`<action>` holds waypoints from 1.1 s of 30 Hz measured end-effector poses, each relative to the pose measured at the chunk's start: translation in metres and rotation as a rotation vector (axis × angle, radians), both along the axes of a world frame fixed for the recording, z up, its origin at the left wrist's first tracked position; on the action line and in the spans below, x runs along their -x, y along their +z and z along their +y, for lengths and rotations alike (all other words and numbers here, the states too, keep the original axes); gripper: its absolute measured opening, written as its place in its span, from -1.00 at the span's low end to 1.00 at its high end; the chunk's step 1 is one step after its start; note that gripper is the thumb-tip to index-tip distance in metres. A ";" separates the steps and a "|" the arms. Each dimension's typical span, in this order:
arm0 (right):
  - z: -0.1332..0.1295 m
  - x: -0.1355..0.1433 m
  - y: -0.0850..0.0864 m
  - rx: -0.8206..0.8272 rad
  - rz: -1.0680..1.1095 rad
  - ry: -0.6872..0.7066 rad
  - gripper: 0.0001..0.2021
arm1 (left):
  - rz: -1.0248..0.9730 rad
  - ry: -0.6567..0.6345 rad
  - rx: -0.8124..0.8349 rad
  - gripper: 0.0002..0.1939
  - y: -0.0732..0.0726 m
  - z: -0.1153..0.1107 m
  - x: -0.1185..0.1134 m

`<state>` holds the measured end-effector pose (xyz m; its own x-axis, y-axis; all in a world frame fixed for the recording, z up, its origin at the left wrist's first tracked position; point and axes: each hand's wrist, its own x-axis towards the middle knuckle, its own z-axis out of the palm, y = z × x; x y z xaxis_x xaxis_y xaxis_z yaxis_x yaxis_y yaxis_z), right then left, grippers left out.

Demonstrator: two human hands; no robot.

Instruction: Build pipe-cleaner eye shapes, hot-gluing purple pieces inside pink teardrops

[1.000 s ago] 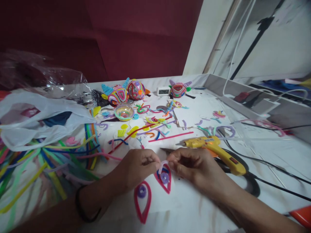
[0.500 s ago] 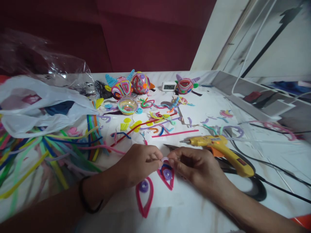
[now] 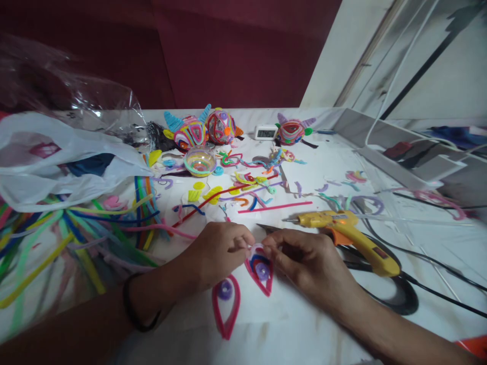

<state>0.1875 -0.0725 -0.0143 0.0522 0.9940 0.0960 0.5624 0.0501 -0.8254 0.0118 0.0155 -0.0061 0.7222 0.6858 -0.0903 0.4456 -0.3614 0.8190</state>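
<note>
My left hand [image 3: 222, 253] and my right hand [image 3: 304, 256] pinch a short pale pink strip [image 3: 256, 247] between them, at the top of a pink drop-shaped outline [image 3: 269, 287]. Inside that outline lie blue and red curves and a purple coil [image 3: 262, 272]. Left of it on the white paper rests a second pink drop shape [image 3: 238, 304], holding only a purple coil [image 3: 224, 290]. Dark scissors [image 3: 407, 299] lie partly beneath my right hand, and their blade tip shows above it.
A yellow glue gun [image 3: 353, 233] lies right of my right hand, its cable trailing right. Many fuzzy stems [image 3: 81, 223] spread at left beside a white plastic bag [image 3: 34, 177]. Behind are decorated balls [image 3: 221, 126], a clear bowl [image 3: 200, 163] and a small clock [image 3: 265, 133].
The camera view has shifted very slightly. Both hands stay at the top of the right drop shape, with almost no visible movement.
</note>
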 end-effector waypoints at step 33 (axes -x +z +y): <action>-0.001 -0.001 0.002 -0.156 -0.219 0.133 -0.81 | 0.093 -0.078 -0.134 -0.71 0.002 0.002 0.002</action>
